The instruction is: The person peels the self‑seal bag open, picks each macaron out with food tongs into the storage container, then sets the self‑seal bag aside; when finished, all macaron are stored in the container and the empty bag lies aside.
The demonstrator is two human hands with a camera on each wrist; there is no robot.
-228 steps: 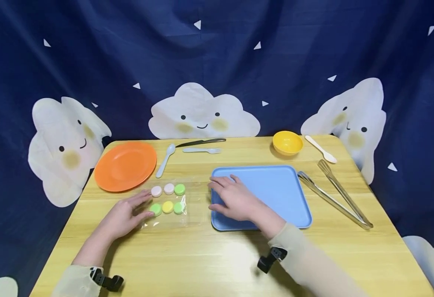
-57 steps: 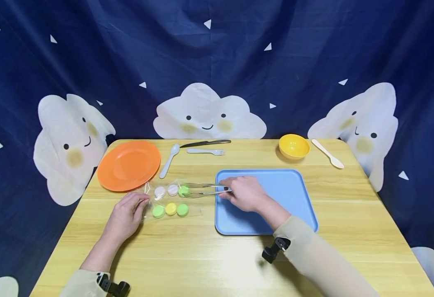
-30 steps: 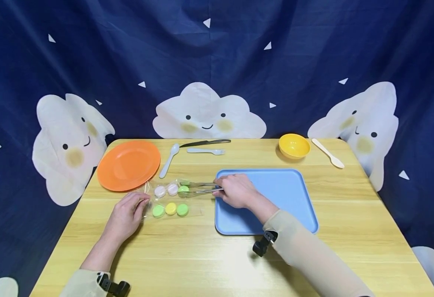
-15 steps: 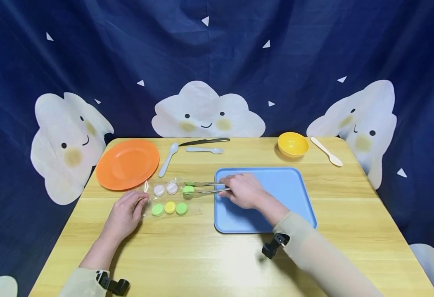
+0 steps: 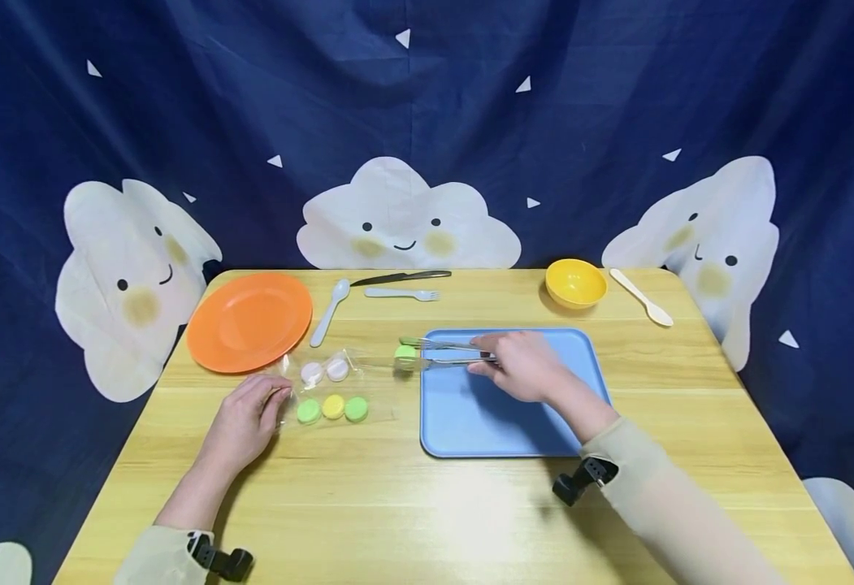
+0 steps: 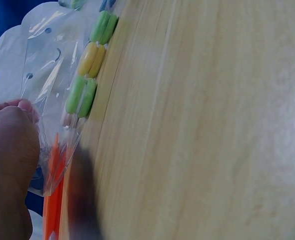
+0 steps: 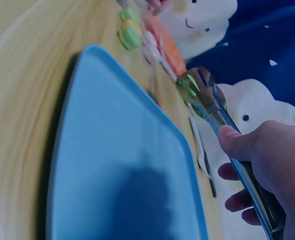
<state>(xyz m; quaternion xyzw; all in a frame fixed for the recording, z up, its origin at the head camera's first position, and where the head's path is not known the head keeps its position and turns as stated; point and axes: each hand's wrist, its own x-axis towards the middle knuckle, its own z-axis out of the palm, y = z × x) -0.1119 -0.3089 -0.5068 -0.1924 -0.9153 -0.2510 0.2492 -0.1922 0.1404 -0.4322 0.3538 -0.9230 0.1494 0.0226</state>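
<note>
Clamped in the right hand (image 5: pixel 525 370), long steel tongs (image 5: pixel 444 355) point left, tips pinching a round green macaron (image 5: pixel 405 353) just off the left rim of the flat blue plastic tray (image 5: pixel 522 422); the left hand (image 5: pixel 244 418) pinches the clear plastic bag (image 5: pixel 327 390).

Both arms are covered by long, close-fitting sleeves of pale beige cloth, the left sleeve (image 5: pixel 150 556) ending at the wrist and the right sleeve (image 5: pixel 671 512) likewise. A small black clip-like camera mount (image 5: pixel 216 557) is worn at the left cuff, and a matching black mount (image 5: pixel 580 479) is strapped at the right cuff. The left hand (image 5: pixel 242 422) and the right hand (image 5: pixel 525 367) are left bare, with no gloves, rings or watch to be seen.
</note>
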